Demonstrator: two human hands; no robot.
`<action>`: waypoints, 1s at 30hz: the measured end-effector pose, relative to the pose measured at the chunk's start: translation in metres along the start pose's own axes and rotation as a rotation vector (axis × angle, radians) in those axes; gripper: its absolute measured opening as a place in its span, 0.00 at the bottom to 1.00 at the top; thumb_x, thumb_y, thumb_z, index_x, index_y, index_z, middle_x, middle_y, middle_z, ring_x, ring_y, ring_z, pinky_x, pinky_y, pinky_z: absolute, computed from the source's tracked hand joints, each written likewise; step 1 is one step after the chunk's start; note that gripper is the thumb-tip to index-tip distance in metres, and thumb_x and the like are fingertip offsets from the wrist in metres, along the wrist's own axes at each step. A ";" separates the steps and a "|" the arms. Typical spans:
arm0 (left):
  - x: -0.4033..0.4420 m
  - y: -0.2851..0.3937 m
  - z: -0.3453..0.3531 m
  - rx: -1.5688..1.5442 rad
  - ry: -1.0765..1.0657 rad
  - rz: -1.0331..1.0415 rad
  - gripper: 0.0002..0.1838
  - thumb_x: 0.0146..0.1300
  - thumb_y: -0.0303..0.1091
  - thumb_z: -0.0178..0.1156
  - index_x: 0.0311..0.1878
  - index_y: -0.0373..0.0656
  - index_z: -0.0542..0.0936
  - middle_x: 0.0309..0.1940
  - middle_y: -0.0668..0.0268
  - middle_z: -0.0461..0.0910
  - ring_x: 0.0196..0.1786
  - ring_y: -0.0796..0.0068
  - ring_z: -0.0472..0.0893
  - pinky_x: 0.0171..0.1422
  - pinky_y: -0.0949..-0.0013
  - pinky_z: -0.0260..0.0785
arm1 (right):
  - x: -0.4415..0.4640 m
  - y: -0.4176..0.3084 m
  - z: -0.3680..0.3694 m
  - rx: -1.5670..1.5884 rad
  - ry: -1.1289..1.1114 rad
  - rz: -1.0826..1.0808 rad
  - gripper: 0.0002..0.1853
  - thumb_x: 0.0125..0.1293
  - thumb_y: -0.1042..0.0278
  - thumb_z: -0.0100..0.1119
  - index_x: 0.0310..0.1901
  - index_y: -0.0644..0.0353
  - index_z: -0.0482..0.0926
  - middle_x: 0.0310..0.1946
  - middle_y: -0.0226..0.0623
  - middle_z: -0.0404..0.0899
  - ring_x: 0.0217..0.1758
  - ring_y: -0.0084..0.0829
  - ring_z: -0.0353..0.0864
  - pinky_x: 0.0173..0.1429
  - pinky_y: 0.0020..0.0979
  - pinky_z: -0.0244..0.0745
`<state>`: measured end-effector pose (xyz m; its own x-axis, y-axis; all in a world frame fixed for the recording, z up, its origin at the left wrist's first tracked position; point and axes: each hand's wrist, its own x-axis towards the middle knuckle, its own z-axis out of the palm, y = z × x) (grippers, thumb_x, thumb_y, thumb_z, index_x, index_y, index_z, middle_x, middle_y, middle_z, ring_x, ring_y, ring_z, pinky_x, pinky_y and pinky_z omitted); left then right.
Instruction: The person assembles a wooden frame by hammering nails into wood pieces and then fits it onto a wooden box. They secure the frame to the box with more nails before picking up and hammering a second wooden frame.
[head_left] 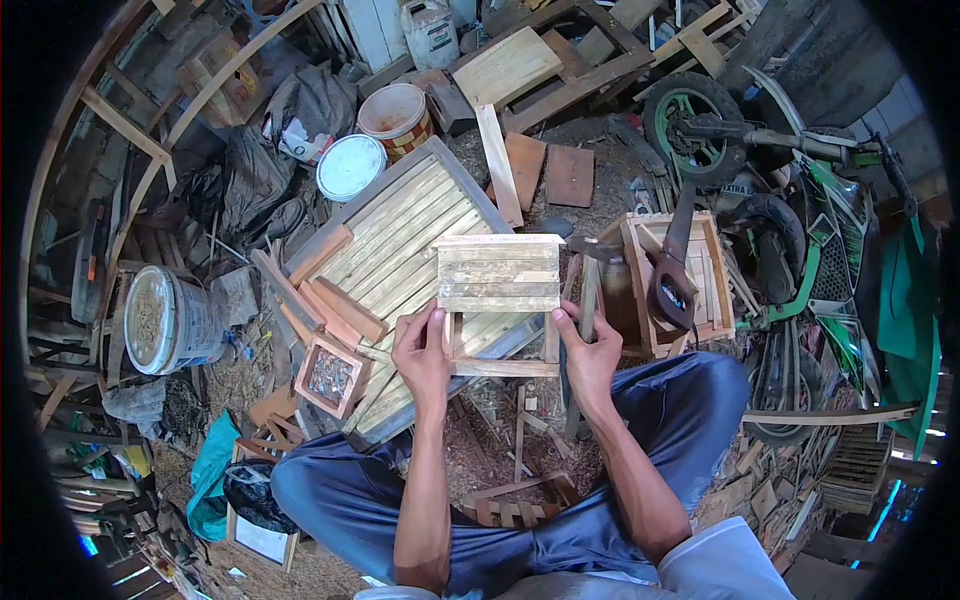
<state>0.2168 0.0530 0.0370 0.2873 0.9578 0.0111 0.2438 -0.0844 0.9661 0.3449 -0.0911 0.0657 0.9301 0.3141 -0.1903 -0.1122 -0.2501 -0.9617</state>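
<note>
Wide head-worn view, facing forward and down, close range

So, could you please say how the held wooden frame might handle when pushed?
The wooden frame would probably feel stiff, with slats running across it, and fairly light, since its lower part is open. Its bare wood seems unlikely to slip.

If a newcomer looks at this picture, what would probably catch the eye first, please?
Probably the small slatted wooden frame at the centre, held between the left hand and the right hand. Next may come the green-and-black motorbike at the right, then the handsaw by the wooden box, just right of the hands.
</note>
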 end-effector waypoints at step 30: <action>0.006 -0.009 0.000 -0.025 -0.004 0.088 0.10 0.68 0.28 0.62 0.47 0.31 0.85 0.40 0.60 0.82 0.43 0.73 0.80 0.50 0.72 0.72 | 0.000 0.016 0.003 -0.079 0.022 -0.106 0.13 0.62 0.68 0.69 0.45 0.68 0.86 0.37 0.38 0.84 0.42 0.26 0.81 0.50 0.28 0.72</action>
<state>0.2161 0.0593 0.0289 0.3104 0.9459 0.0951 0.1942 -0.1610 0.9677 0.3424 -0.0927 0.0496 0.9428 0.3227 -0.0831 0.0143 -0.2885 -0.9574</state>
